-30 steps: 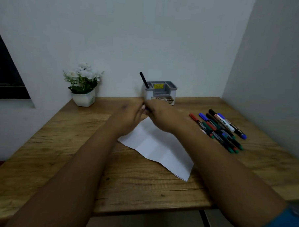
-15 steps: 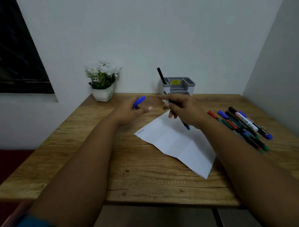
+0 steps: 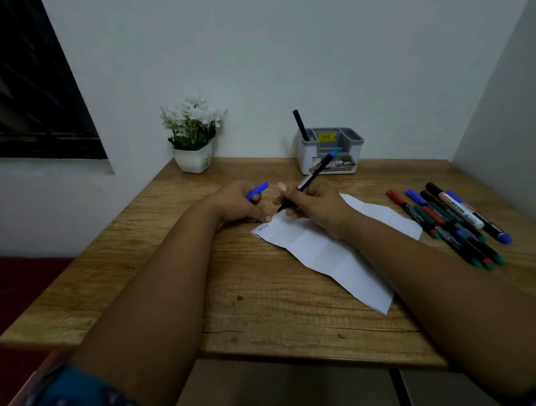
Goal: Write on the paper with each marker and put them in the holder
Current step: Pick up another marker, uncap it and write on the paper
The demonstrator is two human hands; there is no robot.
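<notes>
Since the earlier frame the right hand (image 3: 314, 206) has dropped from above the paper (image 3: 335, 251) to its far left corner, bringing the uncapped marker (image 3: 312, 177) down into a writing grip, and the left hand (image 3: 240, 206) has settled onto the counter (image 3: 256, 309) just beside that corner.

The right fingers (image 3: 290, 214) are curled tight round the marker's barrel, the tip pointing down at the sheet, touching or just above it; I cannot tell which. The blue butt end tilts up and away toward the holder (image 3: 328, 156). The left fingers are curled round the blue cap (image 3: 257, 190), which pokes out above the knuckles, while one fingertip rests at the paper's edge, next to a small line of writing already there.

As for progress, it looks early: one black marker (image 3: 301, 124) stands leaning in the holder's left compartment, so that one seems finished. The blue one in hand is at the writing step and has yet to be recapped and stowed. A bundle of loose markers (image 3: 453, 223), red, blue, green and black, lies on the counter to the right of the paper, well apart from the holder, all yet to be used.
</notes>
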